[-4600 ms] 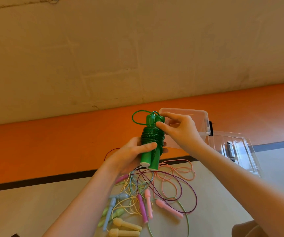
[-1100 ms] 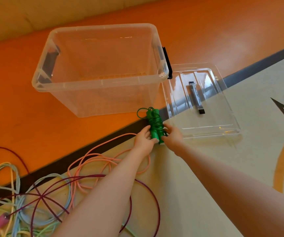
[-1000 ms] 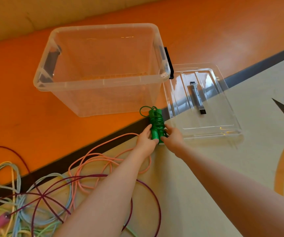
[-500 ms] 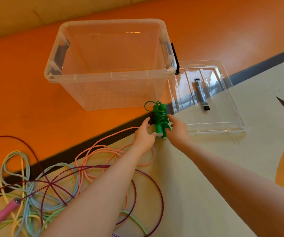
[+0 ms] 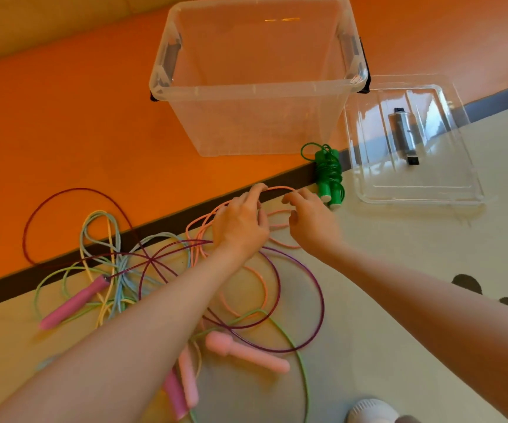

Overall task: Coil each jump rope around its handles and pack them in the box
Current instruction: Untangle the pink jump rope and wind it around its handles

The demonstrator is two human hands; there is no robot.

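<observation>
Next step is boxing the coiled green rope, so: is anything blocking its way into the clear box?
Nothing visible. The green rope lies on the floor beside the open box; the lid lies off to its right.

box (image 5: 255, 87) open-topped; loose ropes (image 5: 155, 264) clutter floor left.

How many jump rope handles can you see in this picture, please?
6: two green handles bundled together near the box, one pink handle at left, one peach handle in the foreground, and two handles beside the left forearm. More may be hidden under the arms.
</observation>
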